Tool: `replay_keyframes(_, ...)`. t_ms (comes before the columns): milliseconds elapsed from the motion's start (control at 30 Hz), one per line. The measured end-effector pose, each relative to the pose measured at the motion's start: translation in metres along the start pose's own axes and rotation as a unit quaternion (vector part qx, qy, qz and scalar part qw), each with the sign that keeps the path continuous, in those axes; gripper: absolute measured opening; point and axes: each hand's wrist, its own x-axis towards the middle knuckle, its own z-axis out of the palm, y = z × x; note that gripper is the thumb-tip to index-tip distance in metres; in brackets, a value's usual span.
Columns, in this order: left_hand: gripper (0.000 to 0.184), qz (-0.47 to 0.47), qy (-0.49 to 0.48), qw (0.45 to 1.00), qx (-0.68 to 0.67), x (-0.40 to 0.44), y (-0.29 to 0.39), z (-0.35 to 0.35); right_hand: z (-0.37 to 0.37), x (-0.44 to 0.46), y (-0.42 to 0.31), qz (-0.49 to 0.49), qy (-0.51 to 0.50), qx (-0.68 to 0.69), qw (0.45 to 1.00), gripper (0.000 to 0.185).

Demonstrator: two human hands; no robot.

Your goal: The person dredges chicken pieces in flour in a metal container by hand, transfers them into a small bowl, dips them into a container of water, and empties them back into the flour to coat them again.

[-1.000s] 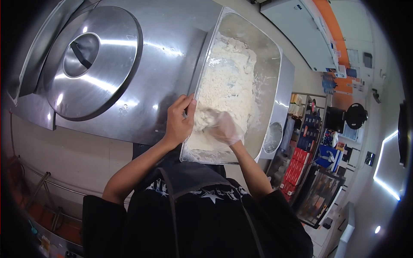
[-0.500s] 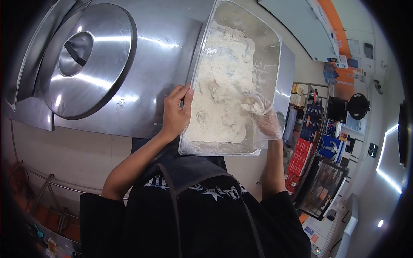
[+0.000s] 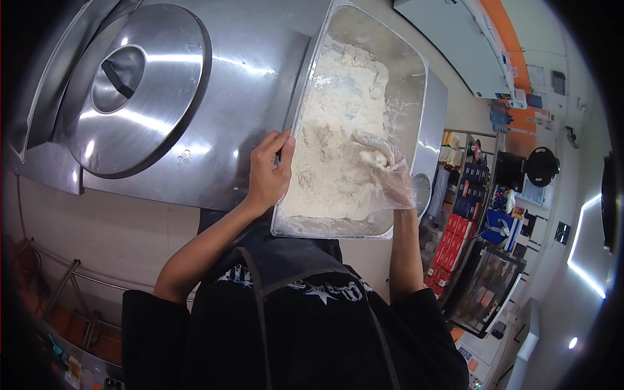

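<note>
A deep rectangular metal pan holds a bed of pale flour with lumps and hollows in its surface. My left hand grips the pan's left rim, its thumb over the edge and its fingers closed against the outer wall. Inside the pan, at the right side of the flour, is my right hand in a loose clear plastic glove. Its fingers are curled and coated white. Whatever lies between them is hard to make out against the flour.
A big round steel lid with a dark handle lies on the steel counter to the left. Part of a round metal container shows beside the pan's right side. Shelves with red boxes stand farther right.
My right hand has moved left and slightly up over the flour, its fingers curling inward. My left hand keeps its grip on the rim.
</note>
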Motion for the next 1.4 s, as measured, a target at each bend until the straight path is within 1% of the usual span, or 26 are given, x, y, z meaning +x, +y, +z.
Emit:
replay_keyframes(33, 0.025, -0.001, -0.001, 1.0, 0.003, 0.0, 0.0, 0.0, -0.004, 0.006, 0.002, 0.031, 0.002, -0.011, 0.999, 0.047)
replay_keyframes(100, 0.025, -0.003, -0.003, 1.0, 0.009, 0.0, 0.001, -0.001, -0.006, 0.021, 0.008, 0.057, 0.022, -0.014, 0.998, 0.051)
replay_keyframes(167, 0.025, 0.001, 0.003, 1.0, 0.006, 0.001, 0.001, -0.001, -0.002, 0.041, 0.023, 0.049, 0.061, 0.002, 0.997, 0.052)
replay_keyframes(200, 0.025, 0.004, 0.003, 1.0, 0.004, 0.0, 0.001, 0.0, 0.003, 0.054, 0.051, -0.078, 0.069, -0.252, 0.962, 0.055)
replay_keyframes(233, 0.025, 0.001, 0.0, 1.0, 0.001, 0.001, 0.002, 0.001, 0.011, 0.07, 0.091, -0.197, 0.072, -0.487, 0.848, 0.057)
replay_keyframes(300, 0.025, -0.005, -0.003, 1.0, -0.003, 0.001, 0.003, 0.0, 0.033, 0.077, 0.112, -0.243, 0.053, -0.66, 0.709, 0.06)
replay_keyframes(367, 0.025, -0.004, -0.01, 1.0, 0.005, 0.001, 0.002, -0.001, 0.054, 0.072, 0.105, -0.133, 0.018, -0.604, 0.785, 0.062)
replay_keyframes(467, 0.026, -0.002, -0.008, 1.0, -0.006, -0.001, 0.002, -0.003, 0.047, 0.068, 0.067, -0.004, -0.017, -0.449, 0.893, 0.057)
replay_keyframes(533, 0.026, 0.002, 0.002, 1.0, -0.014, 0.002, 0.001, -0.001, 0.026, 0.061, 0.061, 0.036, 0.041, -0.301, 0.952, 0.046)
replay_keyframes(567, 0.026, 0.002, 0.004, 1.0, -0.015, 0.001, 0.0, 0.0, 0.016, 0.053, 0.062, 0.06, 0.069, -0.222, 0.971, 0.04)
replay_keyframes(667, 0.025, -0.007, -0.001, 1.0, -0.015, 0.0, 0.001, -0.001, 0.001, 0.032, 0.038, -0.033, 0.074, -0.028, 0.996, 0.037)
replay_keyframes(767, 0.025, -0.005, -0.004, 1.0, -0.018, 0.0, 0.001, 0.0, -0.003, 0.015, 0.02, -0.028, 0.049, 0.101, 0.993, 0.036)
replay_keyframes(867, 0.025, 0.007, -0.001, 1.0, -0.015, 0.001, 0.0, -0.001, -0.011, 0.007, 0.021, -0.013, 0.05, 0.048, 0.998, 0.039)
replay_keyframes(967, 0.025, 0.004, -0.003, 1.0, -0.01, 0.0, 0.001, -0.001, -0.019, 0.006, 0.022, 0.072, 0.049, 0.029, 0.996, 0.041)
replay_keyframes(1033, 0.025, 0.001, -0.002, 1.0, -0.006, 0.0, 0.001, -0.001, -0.02, 0.012, 0.033, -0.054, 0.044, -0.063, 0.996, 0.046)
replay_keyframes(1067, 0.025, 0.001, -0.001, 1.0, -0.005, 0.0, 0.001, -0.001, -0.02, 0.018, 0.038, -0.116, 0.04, -0.11, 0.986, 0.048)
replay_keyframes(1100, 0.025, 0.001, 0.0, 1.0, -0.005, 0.0, 0.001, 0.0, -0.017, 0.024, 0.04, -0.112, 0.034, -0.214, 0.97, 0.051)
replay_keyframes(1167, 0.025, 0.005, 0.004, 1.0, -0.009, -0.001, -0.001, 0.0, 0.0, 0.042, 0.046, -0.096, 0.025, -0.414, 0.905, 0.056)
replay_keyframes(1233, 0.025, 0.006, 0.0, 1.0, -0.018, -0.001, 0.0, 0.002, 0.032, 0.081, 0.1, -0.227, 0.061, -0.479, 0.846, 0.058)
replay_keyframes(1333, 0.026, 0.001, -0.003, 1.0, -0.019, 0.001, 0.003, -0.001, 0.042, 0.091, 0.1, -0.082, 0.051, -0.522, 0.847, 0.046)
replay_keyframes(1367, 0.026, 0.0, -0.002, 1.0, -0.012, 0.0, 0.003, -0.002, 0.041, 0.091, 0.096, -0.065, 0.05, -0.387, 0.918, 0.042)
replay_keyframes(1400, 0.026, 0.0, -0.004, 1.0, -0.006, 0.0, 0.002, -0.002, 0.042, 0.081, 0.074, -0.044, 0.048, -0.243, 0.968, 0.038)
